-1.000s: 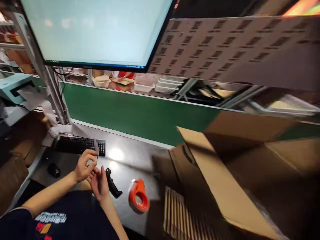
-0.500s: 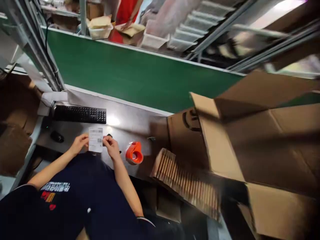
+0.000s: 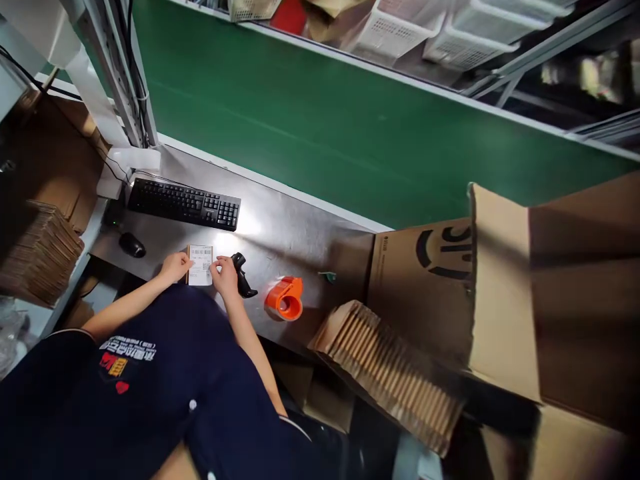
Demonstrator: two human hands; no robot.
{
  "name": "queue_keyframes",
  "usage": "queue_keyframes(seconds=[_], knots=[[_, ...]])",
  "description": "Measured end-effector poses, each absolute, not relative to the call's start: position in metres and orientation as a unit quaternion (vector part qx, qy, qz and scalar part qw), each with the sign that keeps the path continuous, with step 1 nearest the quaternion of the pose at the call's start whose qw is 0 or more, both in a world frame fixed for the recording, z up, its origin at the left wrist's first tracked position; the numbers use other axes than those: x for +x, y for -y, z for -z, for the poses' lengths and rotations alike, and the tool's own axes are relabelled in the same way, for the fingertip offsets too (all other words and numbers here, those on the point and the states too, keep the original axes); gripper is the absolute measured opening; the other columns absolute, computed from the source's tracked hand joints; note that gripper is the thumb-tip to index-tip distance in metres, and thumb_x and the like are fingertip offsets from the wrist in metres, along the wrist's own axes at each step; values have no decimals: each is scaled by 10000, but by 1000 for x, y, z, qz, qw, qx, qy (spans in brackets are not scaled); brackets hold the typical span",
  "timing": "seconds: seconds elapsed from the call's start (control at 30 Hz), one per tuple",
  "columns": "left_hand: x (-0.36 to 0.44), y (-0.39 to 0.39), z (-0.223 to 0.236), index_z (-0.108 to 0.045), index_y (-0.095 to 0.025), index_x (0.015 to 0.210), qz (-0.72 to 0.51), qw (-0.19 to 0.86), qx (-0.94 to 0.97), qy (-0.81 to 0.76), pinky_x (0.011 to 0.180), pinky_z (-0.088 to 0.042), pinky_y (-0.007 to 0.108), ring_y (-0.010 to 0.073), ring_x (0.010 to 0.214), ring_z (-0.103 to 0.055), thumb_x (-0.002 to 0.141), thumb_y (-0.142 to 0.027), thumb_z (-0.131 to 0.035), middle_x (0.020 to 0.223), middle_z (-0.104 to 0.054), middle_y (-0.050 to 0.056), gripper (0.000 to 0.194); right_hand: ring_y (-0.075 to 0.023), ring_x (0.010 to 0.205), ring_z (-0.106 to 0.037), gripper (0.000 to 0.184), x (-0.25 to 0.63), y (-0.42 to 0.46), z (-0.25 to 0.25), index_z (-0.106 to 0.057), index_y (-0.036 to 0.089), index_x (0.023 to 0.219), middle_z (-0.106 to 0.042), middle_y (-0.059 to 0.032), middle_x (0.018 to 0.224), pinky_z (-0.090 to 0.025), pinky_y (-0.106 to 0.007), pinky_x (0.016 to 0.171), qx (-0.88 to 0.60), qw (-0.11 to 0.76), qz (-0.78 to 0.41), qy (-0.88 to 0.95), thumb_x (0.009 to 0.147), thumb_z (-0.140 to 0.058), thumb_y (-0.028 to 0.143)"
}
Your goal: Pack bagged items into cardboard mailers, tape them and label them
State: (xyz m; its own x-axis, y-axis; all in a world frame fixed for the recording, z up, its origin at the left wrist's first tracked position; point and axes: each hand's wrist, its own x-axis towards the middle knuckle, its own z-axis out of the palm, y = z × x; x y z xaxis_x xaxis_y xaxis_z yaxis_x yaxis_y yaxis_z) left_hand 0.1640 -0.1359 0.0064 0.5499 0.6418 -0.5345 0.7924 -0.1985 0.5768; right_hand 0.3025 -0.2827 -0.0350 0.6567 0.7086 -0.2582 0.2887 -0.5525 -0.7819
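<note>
A white shipping label (image 3: 201, 264) with a barcode and a square code lies between my hands, near the front edge of the metal table (image 3: 310, 247). A brown strip shows along its left and top edges, seemingly a small cardboard piece beneath it. My left hand (image 3: 175, 267) is closed, pinching the left edge. At the right edge, the fingers of my right hand (image 3: 225, 274) pinch the label. Just right of that hand is a black handheld scanner (image 3: 243, 279). Farther right stands an orange tape dispenser (image 3: 287, 299).
A black keyboard (image 3: 185, 203) and mouse (image 3: 132, 245) are at the left. On the right, a large open carton (image 3: 425, 280) stands behind a stack of flattened cardboard (image 3: 390, 370). A green surface (image 3: 320, 133) runs behind the table, with white baskets (image 3: 397, 32) beyond.
The view has shifted, so the table appears higher and the baskets are partly cut off. The label now lies over a brown edge, and more of the scanner shows. Both hands still grip the label.
</note>
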Motion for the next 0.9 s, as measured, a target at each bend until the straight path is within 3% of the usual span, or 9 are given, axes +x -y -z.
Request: queue_keyframes(seconds=[0.2,0.33,0.43,0.53,0.67,0.77,0.9], knots=[[165,135,-9,-730,-185,850,121,376,794,-462,849,-501,328,252,917,-737,964,-350,-645,928,-801,85,218,-227,944,-678,126,300,280,39,-614,237,791,-704,-66,992,-548,-362,915,-830,367,-283,310,904,-575,275],[160,132,-13,-726,-116,933,161,283,823,-465,907,-512,334,262,1033,-740,1015,-478,-626,1027,-784,145,385,-216,887,-643,110,296,277,44,-567,241,767,-656,-42,935,-545,-375,907,-826,397,-281,284,864,-606,276],[164,136,-11,-675,-26,1258,83,213,898,-376,1064,-495,395,307,1274,-673,1065,-417,-547,1322,-707,236,455,-206,860,-657,111,294,277,53,-590,234,868,-660,-38,988,-560,-390,885,-817,430,-290,251,854,-643,331],[179,144,-2,-489,-35,1558,33,178,962,-204,1278,-348,481,345,1568,-425,1076,-322,-504,1647,-472,267,560,-192,808,-685,363,288,280,65,-586,212,1137,-687,-59,1079,-592,-394,835,-807,466,-302,204,856,-669,425],[196,152,9,-346,8,1652,75,165,972,-150,1346,-162,569,415,1658,-179,1074,-462,-469,1745,-258,298,755,-230,995,-736,395,269,295,78,-609,202,1194,-750,-113,1134,-602,-433,966,-770,526,-335,132,881,-593,442],[196,150,9,-327,-93,1693,115,151,974,-125,1304,-132,705,518,1644,-94,974,-608,-620,1776,-153,278,931,-257,1227,-698,373,255,306,84,-690,229,1120,-766,-122,1274,-520,-458,1140,-727,574,-368,79,863,-608,486],[198,138,1,-308,-171,1708,142,129,980,-56,1219,-146,820,604,1608,-70,864,-705,-702,1788,-142,256,1073,-303,1245,-704,450,247,298,88,-727,238,1059,-790,-122,1230,-562,-495,1080,-681,613,-401,7,883,-549,612]])
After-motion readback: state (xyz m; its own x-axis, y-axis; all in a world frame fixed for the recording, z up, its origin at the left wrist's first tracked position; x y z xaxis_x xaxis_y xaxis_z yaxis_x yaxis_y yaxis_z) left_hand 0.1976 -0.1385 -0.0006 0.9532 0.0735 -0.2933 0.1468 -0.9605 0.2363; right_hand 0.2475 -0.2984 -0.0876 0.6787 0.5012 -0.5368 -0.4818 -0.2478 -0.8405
